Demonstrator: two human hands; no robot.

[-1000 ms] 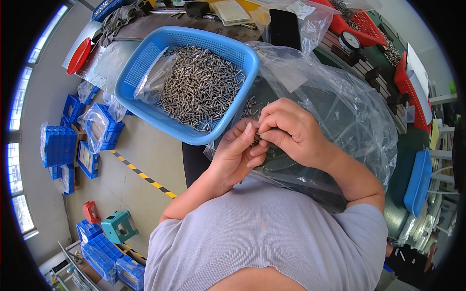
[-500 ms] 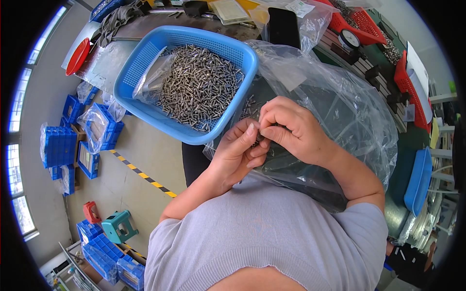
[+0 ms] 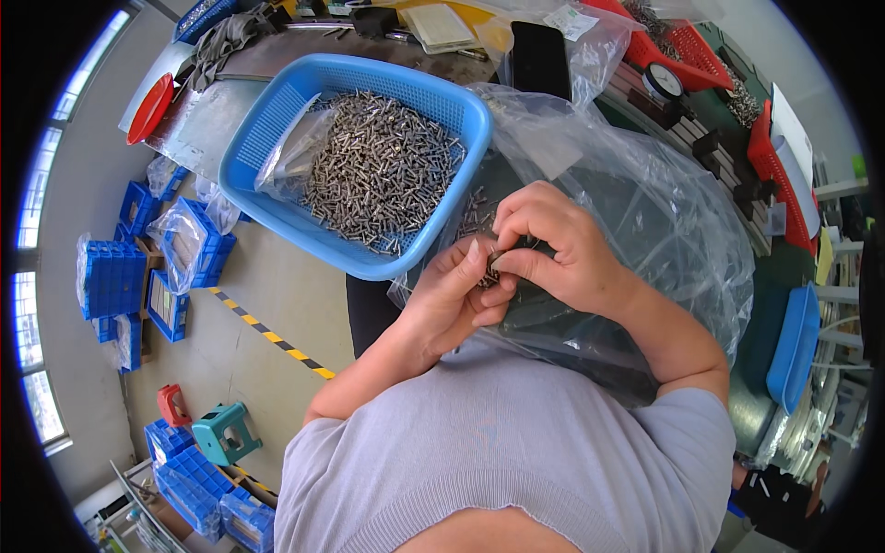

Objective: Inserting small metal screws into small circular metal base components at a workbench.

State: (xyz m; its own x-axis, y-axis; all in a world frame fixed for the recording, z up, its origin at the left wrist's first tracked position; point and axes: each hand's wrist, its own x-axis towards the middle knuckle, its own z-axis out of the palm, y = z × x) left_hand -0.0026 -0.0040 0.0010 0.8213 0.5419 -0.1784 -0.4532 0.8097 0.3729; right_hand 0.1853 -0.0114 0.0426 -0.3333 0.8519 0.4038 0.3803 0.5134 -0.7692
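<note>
My left hand (image 3: 452,293) is curled around a small bunch of short metal pins (image 3: 489,275), partly hidden by its fingers. Thumb and forefinger of my right hand (image 3: 558,241) are pinched together right at that bunch, on what looks like a single pin, too small to make out fully. Beyond my hands to the left stands a blue perforated basket (image 3: 238,181) heaped with similar metal pins (image 3: 387,175), a clear bag (image 3: 297,157) lying inside it. More loose pins (image 3: 475,214) lie between the basket and my hands.
A large clear plastic sheet (image 3: 664,230) covers the table under and right of my hands. Farther back are a black phone (image 3: 540,57), a dial gauge (image 3: 663,81) and red baskets (image 3: 699,53). A blue tray (image 3: 794,348) sits at the right, a red dish (image 3: 150,109) at far left.
My right fingertips have shifted slightly at the left hand's bunch, and more of the pins now shows between the hands. The basket appears marginally lower in view.
</note>
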